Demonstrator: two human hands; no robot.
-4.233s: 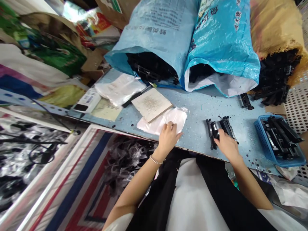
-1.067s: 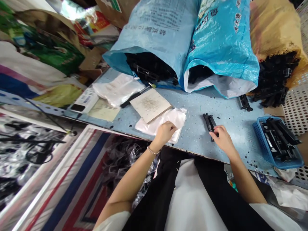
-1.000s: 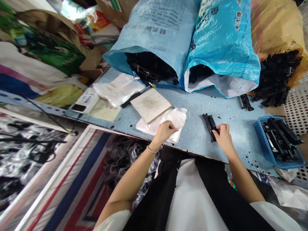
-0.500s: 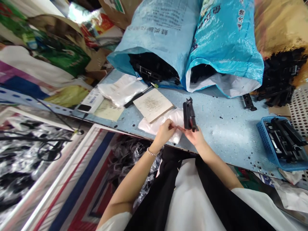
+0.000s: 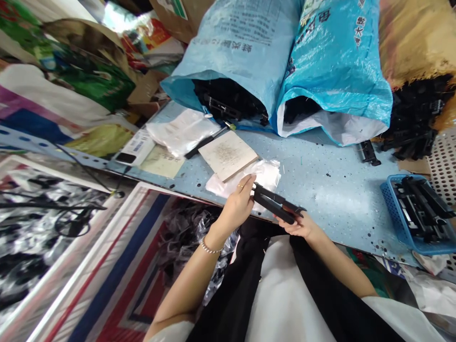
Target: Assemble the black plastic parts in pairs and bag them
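A long black plastic part (image 5: 276, 205) is held level above the near edge of the blue speckled table (image 5: 331, 190). My right hand (image 5: 298, 226) grips its right end from below. At the part's left end is my left hand (image 5: 238, 205), fingers curled, and whether a thin plastic bag is pinched there is unclear. Just behind my left hand lies a small stack of clear plastic bags (image 5: 265, 173) on the table.
Two blue woven sacks (image 5: 249, 42) and a brown sack (image 5: 413, 42) of black parts lie open at the back. A blue basket (image 5: 392, 204) holding more parts sits at the right. A beige tile (image 5: 228, 154), a pen and more bags lie left of centre. One loose part (image 5: 366, 152) lies near the sacks.
My right hand picked the black part up from the table's middle right, carried it left and toward me, and turned it level. My left hand left the bag stack and met the part's end.
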